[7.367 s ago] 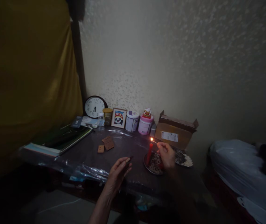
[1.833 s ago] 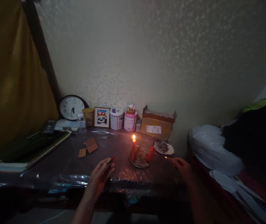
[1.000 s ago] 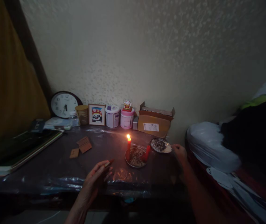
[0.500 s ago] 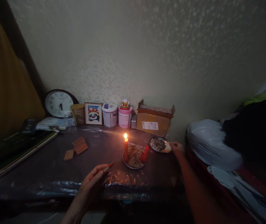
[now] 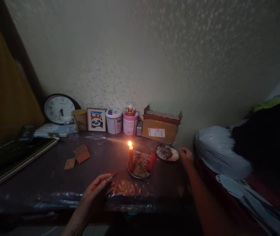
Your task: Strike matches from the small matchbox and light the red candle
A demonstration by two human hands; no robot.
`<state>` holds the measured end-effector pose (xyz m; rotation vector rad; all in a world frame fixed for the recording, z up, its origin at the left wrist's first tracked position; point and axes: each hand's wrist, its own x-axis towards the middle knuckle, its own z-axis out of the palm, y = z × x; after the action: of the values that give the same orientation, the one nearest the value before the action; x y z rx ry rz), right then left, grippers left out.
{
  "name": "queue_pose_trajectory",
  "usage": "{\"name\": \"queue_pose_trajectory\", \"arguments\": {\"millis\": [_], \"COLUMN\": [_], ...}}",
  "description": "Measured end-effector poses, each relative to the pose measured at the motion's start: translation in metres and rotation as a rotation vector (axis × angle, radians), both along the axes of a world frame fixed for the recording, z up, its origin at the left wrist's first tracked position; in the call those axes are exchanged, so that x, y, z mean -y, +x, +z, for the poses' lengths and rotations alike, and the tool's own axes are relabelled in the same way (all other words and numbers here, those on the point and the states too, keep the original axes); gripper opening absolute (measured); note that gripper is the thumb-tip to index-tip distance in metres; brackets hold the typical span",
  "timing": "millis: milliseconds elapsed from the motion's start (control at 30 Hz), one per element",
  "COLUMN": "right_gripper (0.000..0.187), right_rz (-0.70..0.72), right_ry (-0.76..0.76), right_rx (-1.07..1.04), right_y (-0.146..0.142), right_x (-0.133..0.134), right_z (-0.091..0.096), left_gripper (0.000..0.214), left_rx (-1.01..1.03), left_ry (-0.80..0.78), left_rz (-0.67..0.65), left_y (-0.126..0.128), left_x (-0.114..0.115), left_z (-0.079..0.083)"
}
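Observation:
My left hand (image 5: 100, 186) pinches a small matchbox (image 5: 109, 178), with its pale side and reddish top showing, above the front of the table. At the right, my right hand (image 5: 186, 155) has its fingertips closed at the edge of a round dish (image 5: 157, 155). Blackened matches (image 5: 164, 151) with pale ends are heaped in that dish, and one tip glows faintly orange. The match between my right fingertips is barely visible. Between the hands, a lit red candle (image 5: 131, 159) stands upright in a metal dish (image 5: 140, 177), with a shorter, unlit red candle (image 5: 151, 161) leaning at its right side.
Brown folded cards (image 5: 82, 154) lie left of centre. Along the wall stand a clock (image 5: 60, 108), a panda picture (image 5: 97, 119), white and pink tins (image 5: 130, 124) and an open cardboard box (image 5: 160, 127). Books (image 5: 19, 157) lie left; bagged items (image 5: 220, 154) are piled right.
The small flame at the matches in the right dish has shrunk to a faint glow. Both hands stay nearly in place. The whole view has shifted slightly.

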<state>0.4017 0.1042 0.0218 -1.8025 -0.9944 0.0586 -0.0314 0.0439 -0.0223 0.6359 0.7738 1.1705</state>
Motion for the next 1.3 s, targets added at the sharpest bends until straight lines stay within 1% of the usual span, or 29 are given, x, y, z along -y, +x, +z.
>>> {"name": "queue_pose_trajectory", "arguments": {"millis": [133,200,267,300,333,400,433,500,533,567,633,733,867,933,1133,1233,1300], "right_gripper": [0.037,0.039,0.036,0.034,0.032,0.029,0.028,0.021,0.019,0.016,0.01,0.008,0.006,0.006,0.009,0.014,0.017], "right_rz": [0.025,0.059,0.124,0.189,0.315,0.612,0.657,0.678,0.73,0.799,0.848,0.825,0.799,0.8,0.812,0.844,0.872], "right_ry": [0.086,0.108,0.118,0.115,0.116,0.001,-0.015,-0.019,-0.004,0.035,0.107,0.117,0.08,0.074,0.016,-0.022,-0.021], "right_rx": [-0.016,-0.031,-0.038,-0.042,-0.082,-0.124,-0.121,-0.063,-0.024,0.007,0.02,-0.01,-0.056,-0.069,-0.141,-0.171,-0.184], "right_y": [-0.017,-0.036,-0.066,-0.084,-0.105,-0.15,-0.172,-0.213,-0.229,-0.243,-0.262,-0.273,-0.272,-0.27,-0.262,-0.259,-0.258], "right_x": [0.029,0.049,0.072,0.083,0.094,0.112,0.118,0.127,0.128,0.129,0.128,0.127,0.127,0.127,0.129,0.132,0.134], "right_z": [0.017,0.024,0.03,0.033,0.035,0.04,0.042,0.043,0.042,0.04,0.031,0.013,-0.003,-0.007,-0.014,-0.016,-0.015], "left_gripper": [0.032,0.031,0.03,0.029,0.029,0.03,0.031,0.031,0.031,0.03,0.029,0.029,0.033,0.033,0.034,0.034,0.034], "left_rx": [0.033,0.033,0.016,-0.001,-0.022,-0.078,-0.111,-0.183,-0.216,-0.243,-0.276,-0.314,-0.367,-0.375,-0.347,-0.342,-0.332], "left_ry": [0.021,0.045,0.085,0.109,0.136,0.193,0.219,0.274,0.302,0.331,0.383,0.426,0.435,0.42,0.373,0.351,0.345], "left_rz": [-0.04,-0.071,-0.11,-0.126,-0.142,-0.182,-0.21,-0.275,-0.303,-0.321,-0.335,-0.324,-0.313,-0.323,-0.352,-0.364,-0.371], "left_y": [0.0,0.0,0.001,0.001,0.002,0.002,0.003,0.002,0.002,0.001,-0.001,-0.003,-0.004,-0.002,0.004,0.006,0.007], "left_x": [0.005,0.008,0.01,0.012,0.013,0.017,0.019,0.022,0.024,0.025,0.026,0.025,0.024,0.025,0.034,0.034,0.034], "left_z": [0.005,0.007,0.009,0.011,0.012,0.015,0.017,0.02,0.021,0.023,0.023,0.02,0.013,0.013,0.021,0.021,0.019]}}
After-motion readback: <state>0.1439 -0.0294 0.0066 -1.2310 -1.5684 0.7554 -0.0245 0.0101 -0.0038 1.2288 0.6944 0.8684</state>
